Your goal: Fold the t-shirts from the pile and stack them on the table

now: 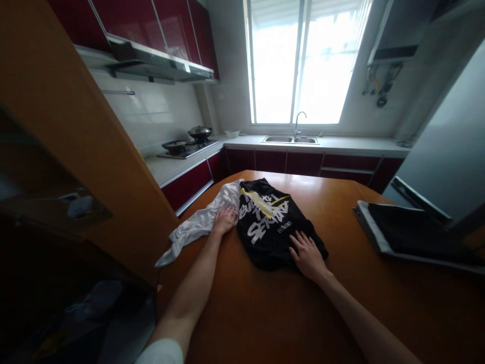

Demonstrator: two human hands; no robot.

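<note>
Black-and-white garment (261,225) lies under the left hand (226,219) and right hand (308,256), both flat, unclenched.

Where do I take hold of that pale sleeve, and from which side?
Probably by its narrow end, pinched from the left: the pale sleeve tapers there near the table edge, away from both hands. The left hand lies at its wider end, the right hand on the black body.

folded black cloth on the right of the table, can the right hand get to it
Likely yes: the right hand rests on the black garment, and only that garment's edge and tabletop show between it and the folded black cloth.
</note>
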